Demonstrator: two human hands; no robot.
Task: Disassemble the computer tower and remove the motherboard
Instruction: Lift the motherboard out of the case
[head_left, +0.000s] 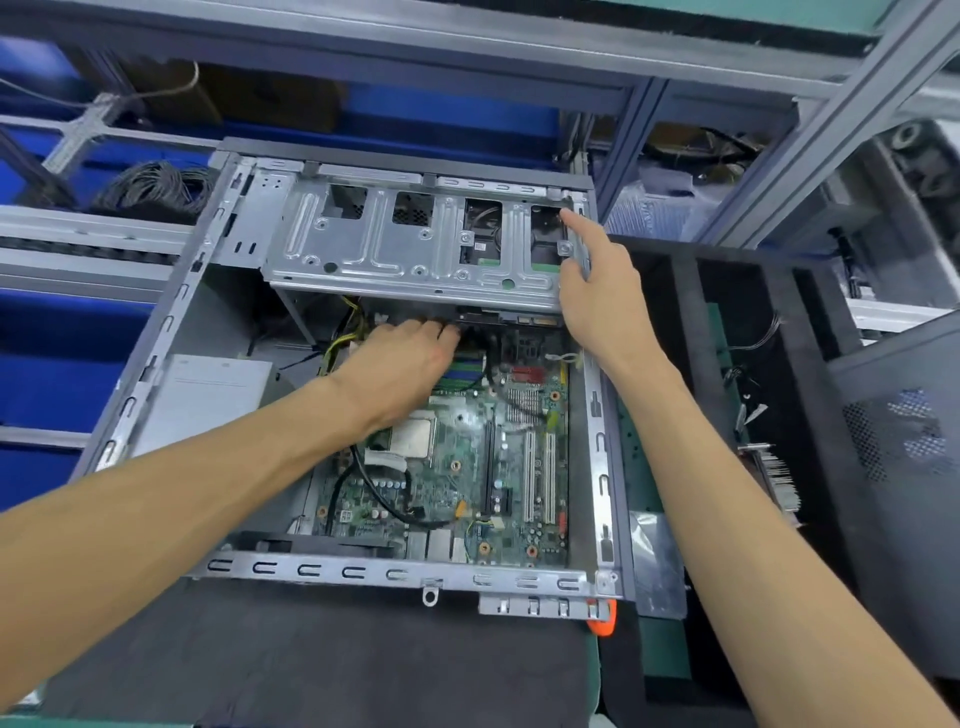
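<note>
Gripping the drive cage (415, 249) edge with your right hand (597, 291), index finger extended, you reach your left hand (400, 364) beneath it above the motherboard (457, 467), fingers hidden, grip unclear.

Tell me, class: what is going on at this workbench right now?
A person is taking apart an open computer tower lying on its side. The right hand holds the raised metal drive cage at its right end, index finger stretched out. The left hand reaches under the cage among the cables; what its fingertips do is hidden. The motherboard is still in the case.
</note>
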